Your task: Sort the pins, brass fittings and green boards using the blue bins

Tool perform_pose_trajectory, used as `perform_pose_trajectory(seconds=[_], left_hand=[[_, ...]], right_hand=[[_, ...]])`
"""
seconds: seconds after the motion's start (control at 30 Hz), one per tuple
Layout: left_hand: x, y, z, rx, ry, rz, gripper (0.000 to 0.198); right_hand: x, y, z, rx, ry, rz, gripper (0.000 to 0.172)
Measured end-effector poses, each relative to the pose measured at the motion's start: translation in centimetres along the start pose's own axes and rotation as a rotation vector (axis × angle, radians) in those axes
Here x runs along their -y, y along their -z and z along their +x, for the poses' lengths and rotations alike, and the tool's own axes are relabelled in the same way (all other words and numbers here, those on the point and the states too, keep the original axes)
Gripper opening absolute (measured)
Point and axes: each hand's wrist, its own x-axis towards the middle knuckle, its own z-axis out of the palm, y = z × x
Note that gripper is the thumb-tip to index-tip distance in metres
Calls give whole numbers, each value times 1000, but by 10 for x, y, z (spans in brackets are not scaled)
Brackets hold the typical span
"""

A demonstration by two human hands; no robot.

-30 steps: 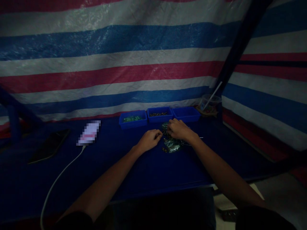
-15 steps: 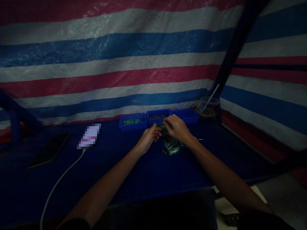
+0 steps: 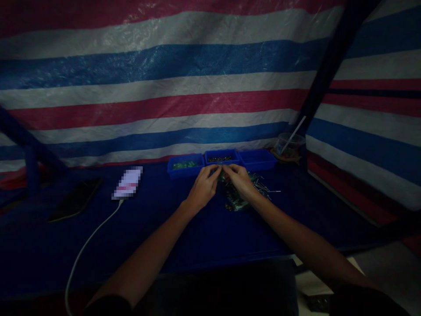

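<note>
My left hand (image 3: 201, 186) and my right hand (image 3: 239, 180) meet fingertip to fingertip over the table, both pinched. Between them is a small clear plastic bag (image 3: 222, 175), dim and partly covered by the fingers. Under and beside my right hand lies a pile of small clear bags (image 3: 236, 202) with shiny metal pieces. Loose thin metal pins or screws (image 3: 261, 188) spread out to its right. Just behind the hands stands a blue bin of small brassy parts (image 3: 221, 159). To its left, another blue bin (image 3: 186, 172) holds greenish clear packets.
A third blue bin (image 3: 258, 166) stands at the right of the row. Behind it is a clear plastic cup (image 3: 289, 142) with a straw. On the left lie a lit phone (image 3: 128, 183) on a white cable (image 3: 88, 239) and a dark phone (image 3: 76, 199). Striped sheeting (image 3: 158, 105) walls the back.
My hands have come together at the fingertips, the right one lower and the left one turned inward. The whole view has shifted slightly.
</note>
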Motion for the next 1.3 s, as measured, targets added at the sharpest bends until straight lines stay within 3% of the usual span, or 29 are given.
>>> perform_pose_trajectory(seconds=[0.07,0.17,0.3,0.4,0.5,0.57,0.67,0.77,0.87,1.03,1.1,1.2,1.3], left_hand=[[-8,-1,0,-17,-12,13,46],[-15,-4,-2,-27,27,-17,42],[-11,-11,-5,93,69,-55,26],[-5,-17,-7,187,124,-45,23],[-2,-23,-8,248,173,-46,25],[-1,-26,-9,274,190,-44,23],[-2,-26,-10,285,194,-43,21],[-3,-25,-9,286,212,-39,20],[-4,-24,-8,296,234,-38,19],[-4,-22,-7,271,263,-75,19],[-3,-21,-5,236,287,-120,19],[-1,-16,0,128,388,-311,26],[1,-7,5,-34,532,-542,41]], right_hand=[[6,4,7,-142,69,-25,31],[30,13,21,-363,341,-94,29],[78,17,40,-533,692,-324,33],[97,6,43,-351,792,-637,33],[83,1,35,-25,754,-945,33],[58,9,27,97,620,-1085,35],[18,30,20,179,314,-1267,29],[-9,45,20,258,219,-1336,30],[-19,45,23,272,211,-1324,33],[-19,36,24,188,287,-1202,42],[-15,34,20,166,347,-1082,36],[-6,26,10,110,538,-971,17],[1,13,-2,49,793,-970,13]])
